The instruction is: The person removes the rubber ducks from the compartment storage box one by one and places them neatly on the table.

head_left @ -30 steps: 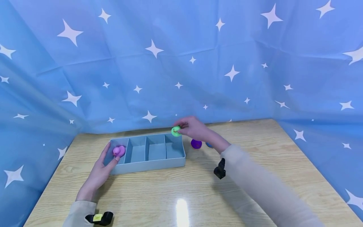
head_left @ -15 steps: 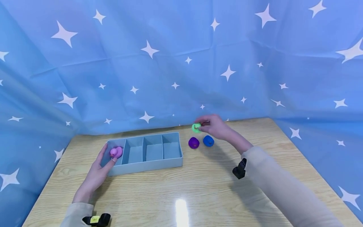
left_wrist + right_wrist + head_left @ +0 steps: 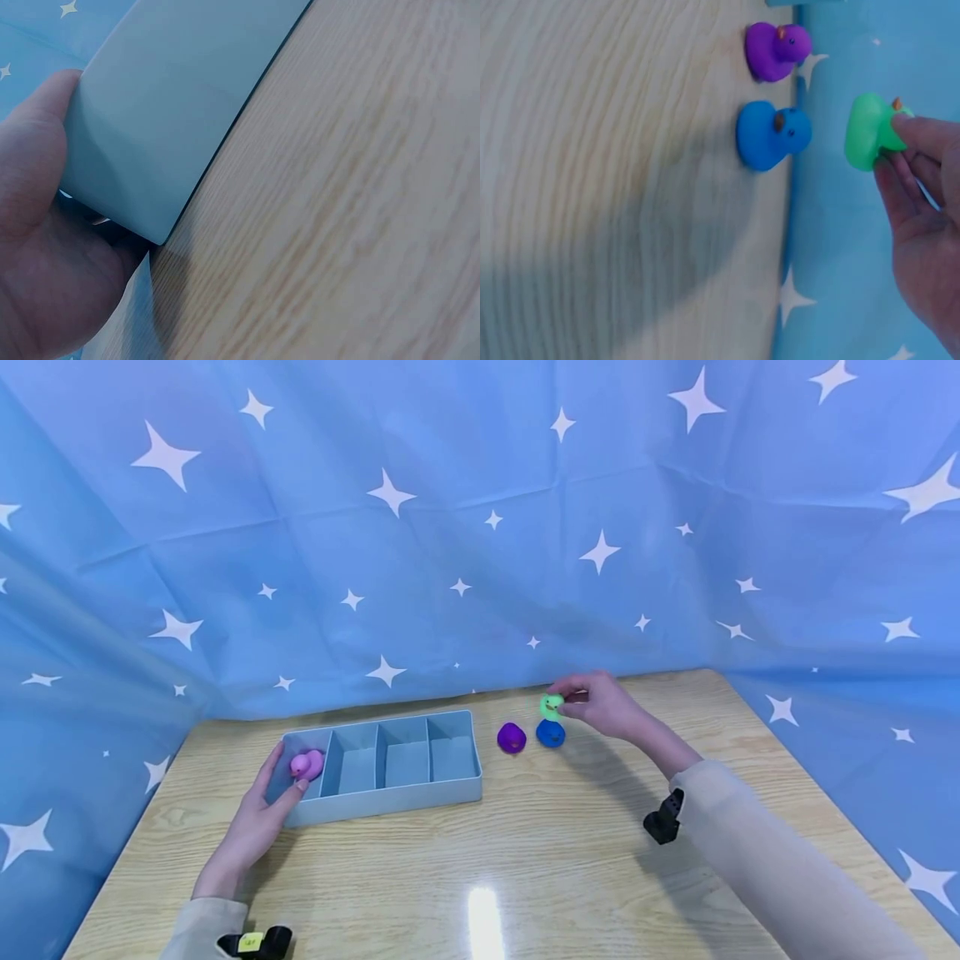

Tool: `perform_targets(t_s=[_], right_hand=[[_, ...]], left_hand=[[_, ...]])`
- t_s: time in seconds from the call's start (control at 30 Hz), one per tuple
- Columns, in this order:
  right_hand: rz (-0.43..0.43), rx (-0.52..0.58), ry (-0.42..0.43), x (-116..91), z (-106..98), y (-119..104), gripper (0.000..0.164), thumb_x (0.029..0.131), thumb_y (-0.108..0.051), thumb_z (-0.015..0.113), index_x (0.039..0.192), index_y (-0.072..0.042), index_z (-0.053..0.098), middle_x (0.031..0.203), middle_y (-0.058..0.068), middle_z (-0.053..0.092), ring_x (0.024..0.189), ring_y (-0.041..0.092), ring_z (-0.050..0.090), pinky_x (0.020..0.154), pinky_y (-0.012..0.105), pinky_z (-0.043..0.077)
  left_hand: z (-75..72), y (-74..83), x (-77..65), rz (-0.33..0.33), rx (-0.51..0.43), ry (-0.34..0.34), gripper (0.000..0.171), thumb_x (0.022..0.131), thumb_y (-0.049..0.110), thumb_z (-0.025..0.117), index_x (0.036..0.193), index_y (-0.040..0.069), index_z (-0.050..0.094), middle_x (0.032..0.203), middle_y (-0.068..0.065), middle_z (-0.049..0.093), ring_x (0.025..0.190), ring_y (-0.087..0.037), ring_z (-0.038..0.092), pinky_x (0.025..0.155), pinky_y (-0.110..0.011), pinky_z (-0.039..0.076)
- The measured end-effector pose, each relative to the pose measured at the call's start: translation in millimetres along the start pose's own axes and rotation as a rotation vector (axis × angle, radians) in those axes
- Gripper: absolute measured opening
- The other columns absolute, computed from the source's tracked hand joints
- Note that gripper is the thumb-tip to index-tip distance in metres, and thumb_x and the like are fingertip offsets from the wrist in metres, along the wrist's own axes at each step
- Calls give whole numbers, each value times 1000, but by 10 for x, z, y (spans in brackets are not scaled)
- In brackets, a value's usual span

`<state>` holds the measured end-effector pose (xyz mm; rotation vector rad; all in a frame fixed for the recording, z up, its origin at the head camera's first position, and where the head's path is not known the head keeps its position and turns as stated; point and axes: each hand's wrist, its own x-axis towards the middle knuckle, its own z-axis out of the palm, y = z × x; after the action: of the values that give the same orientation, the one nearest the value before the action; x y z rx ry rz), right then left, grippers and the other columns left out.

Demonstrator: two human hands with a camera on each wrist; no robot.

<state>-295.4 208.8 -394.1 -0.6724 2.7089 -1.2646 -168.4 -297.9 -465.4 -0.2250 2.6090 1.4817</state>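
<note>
My left hand grips the left end of a blue-grey divided box, its thumb on the front rim. A pink rubber duck sits in the leftmost compartment, between that thumb and fingers. My right hand pinches a green rubber duck by the head, between thumb and fingertips. Held up off the table, the green duck is close to a blue rubber duck. Beside the blue one stands a purple rubber duck, right of the box.
All of this is on a light wood-grain table. A blue cloth with white stars hangs behind the table and along its sides. Dividers split the box into several compartments.
From over the box's right end, my right hand has carried the green duck rightward, past the purple duck to behind the blue one. My left hand stays on the box.
</note>
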Motion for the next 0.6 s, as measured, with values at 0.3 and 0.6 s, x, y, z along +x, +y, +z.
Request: perform_targets(t_s=[0.3,0.6], right_hand=[[36,-34,12,-102,-50,166,31,94,5,68,124,7,70,124,24,67,111,38,68,94,45,58],[50,6,34,-240,-83,376,30,93,8,67,123,10,69,118,25,68,107,37,68,85,30,60]], left_hand=[[4,-10,-3,-4,-12,3,92,103,50,56,164,35,-10,170,-21,-8,152,-51,-7,113,-78,6],[4,-22,17,1,-5,3,91,104,50,56,164,35,-10,170,-21,-6,152,-51,-5,113,-78,7]])
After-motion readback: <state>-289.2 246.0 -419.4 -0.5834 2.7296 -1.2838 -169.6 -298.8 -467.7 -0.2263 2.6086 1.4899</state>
